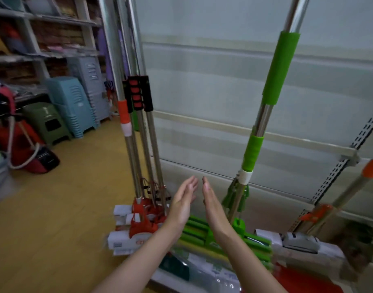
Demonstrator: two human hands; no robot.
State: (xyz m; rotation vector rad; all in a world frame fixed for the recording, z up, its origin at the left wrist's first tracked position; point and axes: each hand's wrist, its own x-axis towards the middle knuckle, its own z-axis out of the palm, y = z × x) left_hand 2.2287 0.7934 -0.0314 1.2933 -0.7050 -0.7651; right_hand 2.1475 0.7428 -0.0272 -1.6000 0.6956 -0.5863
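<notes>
My left hand [184,203] and my right hand [213,205] are raised in front of me with straight fingers, palms facing each other a small gap apart, holding nothing. Behind them a green sponge mop [272,85] with a steel pole and green foam grip leans against the grey wall panel, its green head [223,240] on the floor below my wrists. To the left, several red-and-black mops [139,96] stand upright together, their red heads [143,220] at floor level.
Stacked blue plastic stools [71,104] and a green stool [46,121] stand at the back left under shelving [44,20]. A red bucket with a rope handle [31,153] lies on the yellow floor [75,208]. An orange-trimmed mop [337,199] and a slotted metal upright [340,166] are at the right.
</notes>
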